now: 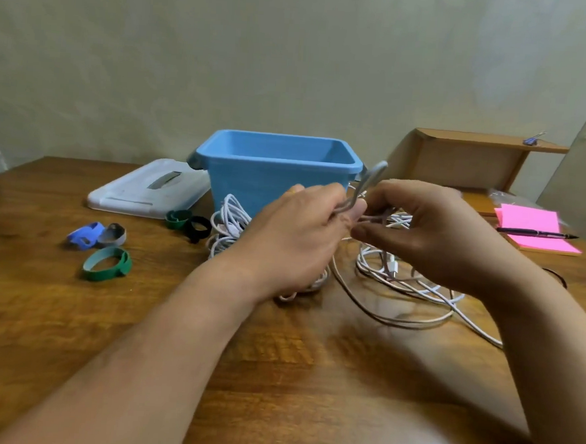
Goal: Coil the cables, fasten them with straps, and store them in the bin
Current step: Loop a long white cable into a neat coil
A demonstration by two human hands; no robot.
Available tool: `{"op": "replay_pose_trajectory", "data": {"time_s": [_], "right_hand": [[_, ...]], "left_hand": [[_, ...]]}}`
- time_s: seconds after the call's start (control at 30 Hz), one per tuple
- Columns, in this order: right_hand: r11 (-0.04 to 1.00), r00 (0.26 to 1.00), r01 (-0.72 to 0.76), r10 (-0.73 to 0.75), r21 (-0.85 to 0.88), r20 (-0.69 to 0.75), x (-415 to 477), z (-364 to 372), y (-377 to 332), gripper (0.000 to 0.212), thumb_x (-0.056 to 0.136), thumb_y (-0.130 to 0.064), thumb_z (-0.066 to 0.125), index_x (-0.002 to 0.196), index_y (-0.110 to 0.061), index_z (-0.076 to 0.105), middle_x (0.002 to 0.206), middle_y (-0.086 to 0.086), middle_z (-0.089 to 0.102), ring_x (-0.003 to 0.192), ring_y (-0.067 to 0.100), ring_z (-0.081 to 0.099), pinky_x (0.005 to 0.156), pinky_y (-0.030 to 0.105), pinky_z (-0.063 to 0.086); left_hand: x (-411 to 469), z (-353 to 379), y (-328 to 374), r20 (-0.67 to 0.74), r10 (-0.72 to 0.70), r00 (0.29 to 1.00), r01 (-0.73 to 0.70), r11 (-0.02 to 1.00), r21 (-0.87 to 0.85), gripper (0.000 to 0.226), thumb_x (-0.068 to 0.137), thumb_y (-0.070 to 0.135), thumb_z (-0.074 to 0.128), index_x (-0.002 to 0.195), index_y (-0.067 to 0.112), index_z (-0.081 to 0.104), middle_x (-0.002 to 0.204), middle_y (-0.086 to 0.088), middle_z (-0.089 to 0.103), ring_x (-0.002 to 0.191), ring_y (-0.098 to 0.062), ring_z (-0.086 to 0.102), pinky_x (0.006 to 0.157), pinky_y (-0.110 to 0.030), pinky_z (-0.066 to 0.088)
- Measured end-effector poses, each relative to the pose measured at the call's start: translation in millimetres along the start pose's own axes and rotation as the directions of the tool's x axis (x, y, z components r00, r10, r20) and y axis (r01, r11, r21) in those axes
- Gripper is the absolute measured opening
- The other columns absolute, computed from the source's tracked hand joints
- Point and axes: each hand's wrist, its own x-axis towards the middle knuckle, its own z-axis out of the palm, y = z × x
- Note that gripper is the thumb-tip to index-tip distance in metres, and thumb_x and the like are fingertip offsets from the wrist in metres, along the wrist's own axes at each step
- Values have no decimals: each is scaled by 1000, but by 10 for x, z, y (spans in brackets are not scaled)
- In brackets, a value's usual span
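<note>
Pinching a grey strap (pixel 373 178) against a bundle of cable, the left hand (pixel 294 235) sits at centre frame. Its grip is curled tight, so that the strap's free end stands up clear in front of the bin (pixel 252 185), probably to keep it ready for wrapping. The right hand (pixel 431 237), just beside it, has thumb and fingers pressed together on a thin stretch of what looks like the pinkish cable (pixel 392 320). The blur there leaves it unsure whether this is cable or strap tail. That cable's slack runs down from the hands and loops over the bench (pixel 275 375) at lower right, so the coil seems not yet fully gathered. White loops show under the left hand, which suggests it is holding turns together while the strap goes round. A finished-looking white coil (pixel 228 223) lies against the bin's front wall, and more loose cables (pixel 418 287) sprawl below the right hand. The bin stands open at upper centre, with nothing visible inside from this angle, and its lid (pixel 149 189) lies to its left. Spare straps (pixel 107 265) lie at left of the frame within easy reach. Pink sticky notes (pixel 531 222), a pen (pixel 534 232) and a cardboard box (pixel 467 160) sit at right, apart from the work. My judgement is that fastening is the step in hand.
</note>
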Motion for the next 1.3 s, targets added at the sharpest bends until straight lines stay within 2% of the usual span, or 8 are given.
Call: {"op": "replay_pose_trajectory", "data": {"time_s": [0.17, 0.33, 0.5, 0.67, 0.8, 0.93, 1.13, 1.3], "right_hand": [[981, 996, -66, 53, -185, -71, 8, -17, 204, 13, 97, -17, 71, 103, -28, 75, 97, -14, 68, 91, 9, 63, 77, 32, 49], [965, 967, -201, 168, -169, -194, -3, -118, 314, 7, 103, -31, 66, 102, -35, 71, 93, -13, 68, 83, 5, 60, 68, 26, 42], [798, 924, -376, 288, -471, -251, -22, -193, 406, 12, 101, -42, 68, 103, -33, 76, 107, -5, 68, 105, 28, 61, 86, 44, 42], [930, 918, -361, 340, -74, -205, -7, -134, 234, 17, 103, -38, 65, 117, -33, 73, 110, -13, 74, 103, 11, 66, 80, 31, 48], [934, 945, -327, 318, -144, -82, 37, 77, 65, 47, 103, -49, 61, 147, -36, 52, 120, -20, 72, 118, 14, 68, 103, 46, 53], [931, 936, -332, 306, -154, -174, 54, 150, 98, 62, 103, -49, 62, 159, -38, 38, 98, -24, 69, 107, 19, 71, 98, 49, 55], [969, 931, -248, 233, -18, -281, 53, 194, 85, 11, 102, -44, 66, 106, -37, 73, 89, -13, 73, 88, 11, 67, 83, 46, 56], [975, 925, -171, 209, 143, -317, 56, 177, -26, 12, 104, -32, 68, 98, -24, 76, 86, -12, 76, 86, 6, 71, 80, 40, 58]], "left_hand": [[50, -179, -65, -186, -26, 982, 36, 998, 50, 42, 113, 42, 36, 73, 31, 41, 86, 5, 49, 105, -27, 47, 90, -40, 37], [46, -213, -120, -393, -138, 909, 42, 969, -244, 43, 112, 47, 39, 77, 26, 51, 72, 5, 59, 71, -14, 61, 64, -17, 42], [85, -270, -154, -434, -311, 846, -33, 780, -625, 34, 110, 53, 44, 83, 32, 45, 56, 9, 37, 46, -16, 34, 49, -37, 35], [85, -110, -89, -282, -289, 915, 12, 717, -696, 28, 111, 40, 49, 93, 21, 39, 62, 1, 42, 43, -15, 36, 44, -28, 36], [73, -31, -39, -225, -215, 950, -1, 722, -691, 30, 108, 44, 52, 82, 31, 43, 61, 7, 37, 44, -9, 32, 43, -24, 29], [33, -79, 24, -223, -182, 958, -45, 671, -740, 38, 110, 31, 55, 76, 25, 41, 56, 3, 32, 40, -13, 28, 39, -22, 26], [-39, -28, 140, -138, -52, 989, -49, 767, -639, 49, 106, 47, 50, 68, 19, 37, 55, -1, 32, 44, -14, 29, 44, -24, 29], [-23, 108, 105, -206, -68, 976, -9, 936, -352, 29, 108, 47, 50, 96, 21, 56, 77, 7, 64, 72, -5, 60, 68, -26, 48]]}}
